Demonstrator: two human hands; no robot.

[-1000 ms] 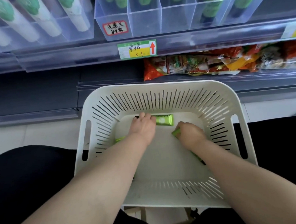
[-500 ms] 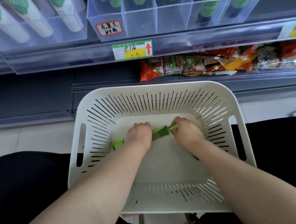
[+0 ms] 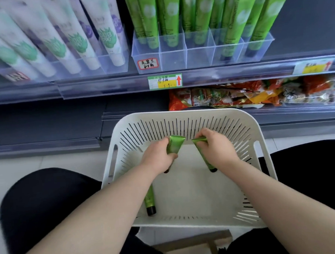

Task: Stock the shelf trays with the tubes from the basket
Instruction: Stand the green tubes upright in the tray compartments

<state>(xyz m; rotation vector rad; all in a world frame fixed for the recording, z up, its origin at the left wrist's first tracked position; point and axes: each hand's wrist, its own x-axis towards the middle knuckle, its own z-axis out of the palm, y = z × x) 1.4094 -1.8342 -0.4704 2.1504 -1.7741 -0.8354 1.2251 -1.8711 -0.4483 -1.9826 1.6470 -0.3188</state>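
Note:
A white slotted basket (image 3: 185,117) rests on my lap below the shelf. My left hand (image 3: 156,156) is shut on a green tube (image 3: 174,145), lifted above the basket floor with its black cap pointing down. My right hand (image 3: 216,148) is shut on a second green tube (image 3: 202,154), also cap down. A third green tube (image 3: 149,201) lies on the basket floor by my left forearm. Above, a clear divided shelf tray (image 3: 199,53) holds several upright green tubes, and some front compartments look empty.
A clear tray of white tubes (image 3: 77,46) stands to the left of the green ones. A price label (image 3: 165,81) sits on the shelf rail. Snack packets (image 3: 258,95) fill the lower shelf behind the basket. A wooden stool (image 3: 198,241) is under the basket.
Both hands have closed on green tubes and lifted them off the basket floor. My view has tilted up, bringing more of the shelf trays into sight.

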